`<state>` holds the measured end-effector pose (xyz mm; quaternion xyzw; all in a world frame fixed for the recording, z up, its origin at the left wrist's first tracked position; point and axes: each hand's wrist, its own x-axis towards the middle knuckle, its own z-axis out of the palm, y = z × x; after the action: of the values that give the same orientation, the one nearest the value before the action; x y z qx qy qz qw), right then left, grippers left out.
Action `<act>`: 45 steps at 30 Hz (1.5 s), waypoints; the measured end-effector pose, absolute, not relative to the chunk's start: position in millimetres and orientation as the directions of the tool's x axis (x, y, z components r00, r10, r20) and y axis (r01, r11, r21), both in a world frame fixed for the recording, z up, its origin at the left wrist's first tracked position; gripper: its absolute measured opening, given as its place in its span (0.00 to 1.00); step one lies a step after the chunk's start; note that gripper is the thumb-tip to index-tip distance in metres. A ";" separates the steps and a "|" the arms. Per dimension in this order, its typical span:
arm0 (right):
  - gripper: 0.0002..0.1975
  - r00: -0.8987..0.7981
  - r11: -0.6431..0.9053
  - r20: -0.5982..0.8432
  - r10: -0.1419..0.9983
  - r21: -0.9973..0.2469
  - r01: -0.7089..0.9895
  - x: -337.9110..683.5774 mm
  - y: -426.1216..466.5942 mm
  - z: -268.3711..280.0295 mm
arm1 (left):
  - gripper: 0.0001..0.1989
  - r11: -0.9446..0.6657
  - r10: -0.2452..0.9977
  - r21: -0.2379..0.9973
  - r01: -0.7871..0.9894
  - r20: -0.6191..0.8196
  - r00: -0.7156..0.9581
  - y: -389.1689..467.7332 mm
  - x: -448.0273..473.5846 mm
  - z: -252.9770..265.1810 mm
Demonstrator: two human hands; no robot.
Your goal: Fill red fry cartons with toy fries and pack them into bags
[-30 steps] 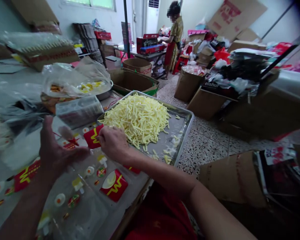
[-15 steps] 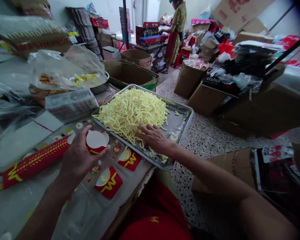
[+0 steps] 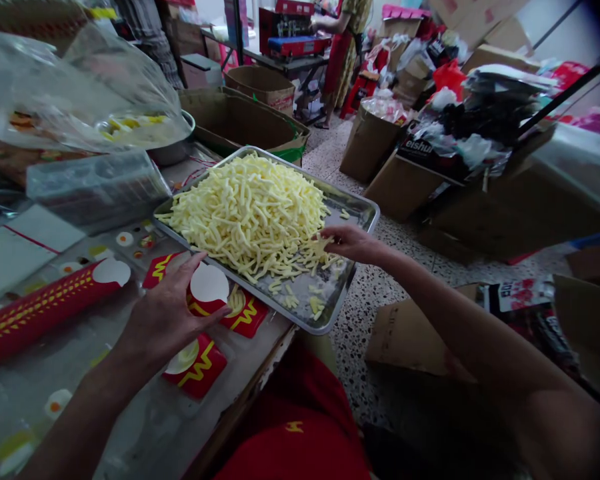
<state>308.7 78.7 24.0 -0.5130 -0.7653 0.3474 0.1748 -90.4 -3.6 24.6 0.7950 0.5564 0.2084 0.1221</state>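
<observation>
Presently, the left hand [image 3: 153,319] is extended forward, and a red carton [image 3: 206,293] is grasped between its thumb and fingers, near the tray's lower-left edge. The right hand [image 3: 354,245] is held at the heap's right edge, fingers bent; whether fries are gripped cannot be told. Pale fries [image 3: 250,213] are piled in the metal tray [image 3: 357,212]; pale contents are seen in two laid-down cartons [image 3: 210,368].

Pile of sticks [image 3: 250,210] on tray [image 3: 361,213]
</observation>
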 end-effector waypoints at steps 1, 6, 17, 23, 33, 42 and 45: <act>0.13 -0.403 0.214 -0.080 0.912 -0.746 0.631 312.1 79.3 22.9 | 0.46 -0.357 0.934 0.433 0.828 0.194 0.301 -4.3 -89.3 23.3; 0.20 -0.415 -0.074 -0.200 0.888 -0.951 0.300 319.8 74.8 20.2 | 0.47 -0.387 0.920 0.496 0.777 0.146 0.365 -6.8 -66.0 19.3; 0.17 -0.429 -0.376 -0.344 0.835 -0.926 0.010 290.3 60.3 30.9 | 0.45 -0.362 0.924 0.332 0.871 0.004 0.382 17.6 29.4 36.7; 0.17 -0.542 -0.270 -0.323 0.776 -0.946 0.178 272.3 64.7 51.4 | 0.43 -0.398 0.881 0.468 0.789 -0.043 0.471 36.9 62.6 29.0; 0.15 -0.481 -0.188 -0.250 0.840 -0.967 0.174 269.8 38.7 56.3 | 0.46 -0.459 0.860 0.608 0.648 0.121 0.496 28.3 62.4 9.7; 0.09 -0.293 0.299 0.108 0.950 -0.591 0.749 252.8 29.6 60.1 | 0.50 -0.458 0.879 0.610 0.646 0.201 0.433 23.8 71.2 3.7; 0.08 -0.328 0.309 0.052 0.943 -0.505 0.806 240.3 37.7 65.1 | 0.48 -0.462 0.885 0.587 0.665 0.259 0.387 27.5 73.4 3.2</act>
<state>240.3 37.7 65.1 -0.5533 -0.7904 0.1987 0.1722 73.4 27.5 3.2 0.8087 0.4791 0.2775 0.1983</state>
